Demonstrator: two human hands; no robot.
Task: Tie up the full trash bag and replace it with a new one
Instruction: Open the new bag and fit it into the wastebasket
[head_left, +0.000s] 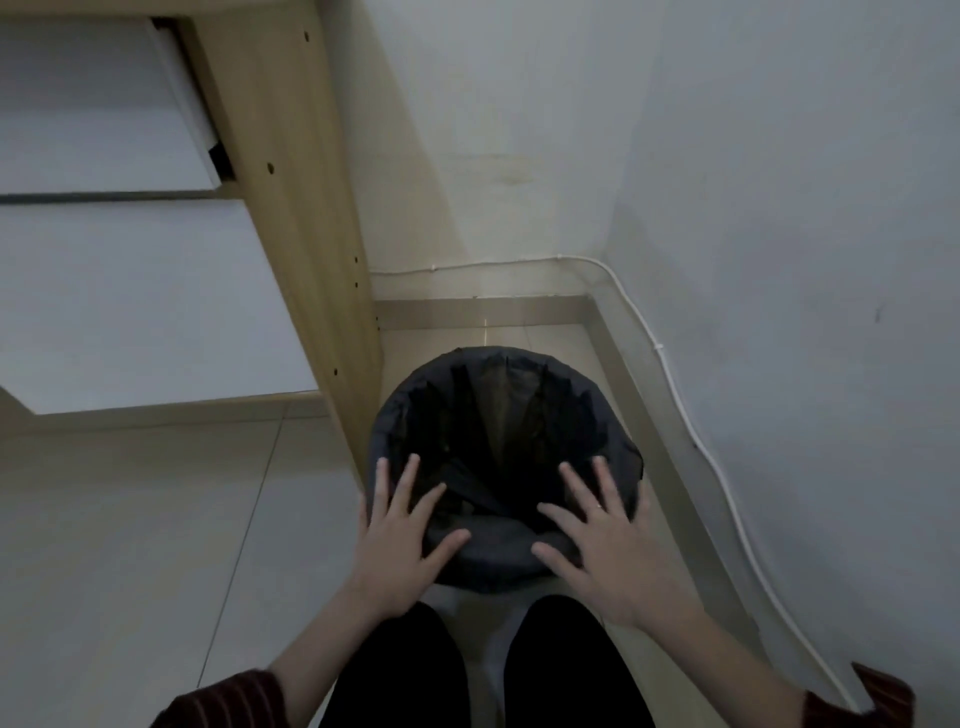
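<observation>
A round bin stands on the tiled floor in a corner, lined with a black trash bag (498, 415) whose edge is folded over the rim all around. The bag's inside looks dark and hollow, and I cannot tell what it holds. My left hand (400, 540) hovers flat over the near left rim with fingers spread. Over the near right rim my right hand (602, 540) is spread the same way, a ring on one finger. Neither hand grips anything.
A wooden cabinet side (311, 234) with white drawer fronts (130, 301) rises close on the bin's left. Grey walls (779, 208) close the corner behind and right, with a white cable (675, 384) along the skirting. My dark trouser legs (395, 675) are just below the bin.
</observation>
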